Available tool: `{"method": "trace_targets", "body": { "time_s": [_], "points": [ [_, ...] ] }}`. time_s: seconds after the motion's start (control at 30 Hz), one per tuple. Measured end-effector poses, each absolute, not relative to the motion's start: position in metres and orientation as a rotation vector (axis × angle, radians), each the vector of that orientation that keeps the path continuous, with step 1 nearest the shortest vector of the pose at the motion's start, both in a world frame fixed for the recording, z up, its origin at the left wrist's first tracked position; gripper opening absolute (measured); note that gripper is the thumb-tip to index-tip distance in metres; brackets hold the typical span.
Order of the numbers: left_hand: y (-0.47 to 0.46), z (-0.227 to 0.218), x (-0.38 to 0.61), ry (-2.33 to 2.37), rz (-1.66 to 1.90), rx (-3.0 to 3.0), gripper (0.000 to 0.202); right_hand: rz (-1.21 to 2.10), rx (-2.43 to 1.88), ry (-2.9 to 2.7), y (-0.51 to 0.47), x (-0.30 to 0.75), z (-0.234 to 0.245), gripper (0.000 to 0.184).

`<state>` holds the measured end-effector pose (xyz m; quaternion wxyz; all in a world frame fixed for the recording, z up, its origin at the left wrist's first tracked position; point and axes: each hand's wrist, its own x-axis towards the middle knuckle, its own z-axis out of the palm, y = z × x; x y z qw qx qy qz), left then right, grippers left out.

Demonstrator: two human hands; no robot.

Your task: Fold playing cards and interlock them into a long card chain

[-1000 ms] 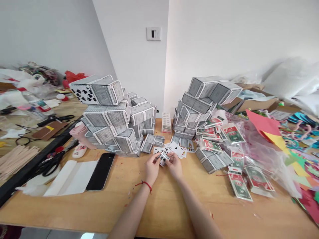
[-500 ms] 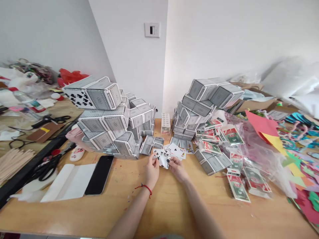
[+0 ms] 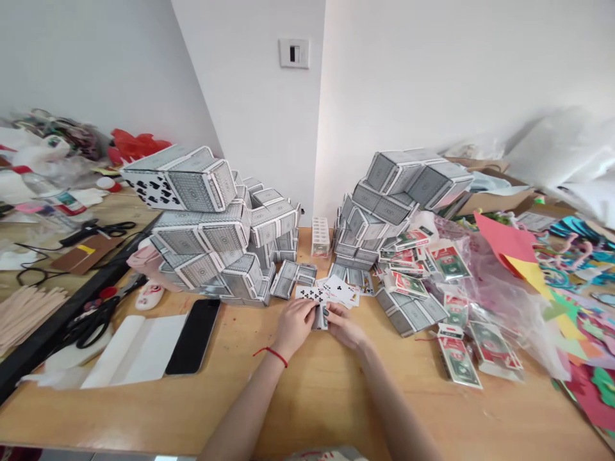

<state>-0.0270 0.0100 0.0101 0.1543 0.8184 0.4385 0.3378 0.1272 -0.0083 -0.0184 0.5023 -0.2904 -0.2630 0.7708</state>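
Note:
Both hands meet over a bent playing card [image 3: 320,317] near the middle of the table. My left hand [image 3: 296,318] lies with its fingers over the card's left side. My right hand [image 3: 344,325] pinches the card's right side between thumb and fingers. Just beyond the fingertips, loose playing cards [image 3: 340,289] lie fanned face up. Behind the left hand sits a small block of folded cards [image 3: 285,280]. Large stacks of card-built boxes stand to the left [image 3: 211,234] and the right [image 3: 379,208].
A black phone [image 3: 193,336] and a white folded paper [image 3: 132,352] lie at the left, near black scissors [image 3: 89,323]. Boxed card decks [image 3: 459,362] and plastic wrap are at the right. A clear case [image 3: 320,237] stands against the wall. Coloured craft paper [image 3: 509,243] covers the far right.
My left hand has moved in over the card, which was held more open and is now bent upright between the hands. My right hand stays close to its earlier place.

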Motion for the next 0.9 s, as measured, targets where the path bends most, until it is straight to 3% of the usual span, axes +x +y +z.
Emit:
{"method": "trace_targets", "body": {
  "time_s": [0.23, 0.53, 0.73, 0.9],
  "points": [
    [0.006, 0.015, -0.036, 1.376, 1.012, 2.259, 0.020, 1.786, -0.652, -0.495, -0.010, 0.132, -0.024, 0.015],
    [-0.002, 0.009, -0.047, 1.577, 1.257, 1.583, 0.013, 1.744, -0.703, -0.544, -0.017, 0.133, -0.016, 0.028],
    [-0.016, 0.005, -0.029, 1.430, 1.274, 1.642, 0.045, 1.858, -0.726, -0.575, -0.018, 0.135, -0.013, 0.030],
    [-0.031, 0.005, -0.019, 1.164, 1.003, 1.894, 0.042, 1.706, -0.736, -0.538, -0.017, 0.129, -0.013, 0.023]
  ]
}}
